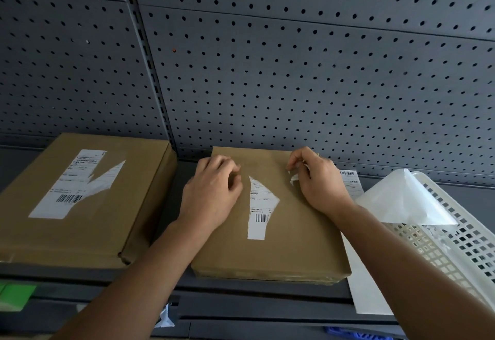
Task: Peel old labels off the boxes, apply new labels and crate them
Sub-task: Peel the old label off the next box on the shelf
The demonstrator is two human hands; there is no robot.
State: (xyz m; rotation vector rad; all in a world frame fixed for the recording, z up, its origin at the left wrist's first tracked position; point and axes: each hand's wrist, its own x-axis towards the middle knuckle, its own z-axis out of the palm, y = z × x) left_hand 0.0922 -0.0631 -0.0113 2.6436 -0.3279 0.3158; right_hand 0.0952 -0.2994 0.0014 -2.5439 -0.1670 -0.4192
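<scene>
Box [281, 246] between second box [80, 232] (left), crate [455, 246] (right)

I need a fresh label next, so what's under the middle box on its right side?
A white sheet sticks out from under the middle box, printed with a barcode at its far end. How far it runs beneath the box is hidden.

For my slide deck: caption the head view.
Both hands, left hand and right hand, peel a torn label off the middle box.
</scene>
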